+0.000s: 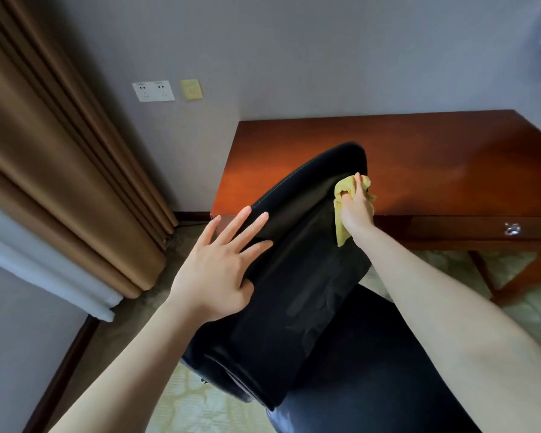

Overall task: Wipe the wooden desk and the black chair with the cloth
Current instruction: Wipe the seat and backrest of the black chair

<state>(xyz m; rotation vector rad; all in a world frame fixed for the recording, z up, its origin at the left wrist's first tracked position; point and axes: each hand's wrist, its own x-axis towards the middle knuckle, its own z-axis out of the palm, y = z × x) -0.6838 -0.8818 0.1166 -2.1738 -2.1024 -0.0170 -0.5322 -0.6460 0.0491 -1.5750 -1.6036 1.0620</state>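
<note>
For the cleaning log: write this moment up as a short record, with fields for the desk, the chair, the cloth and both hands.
desk: reddish wood, against the wall
chair: black, in front of the desk
cloth: yellow, bunched, one end hanging down
left hand: fingers straight and spread, resting on the backrest's left edge
right hand: grips the cloth, pressing it to the backrest's upper right edge
</note>
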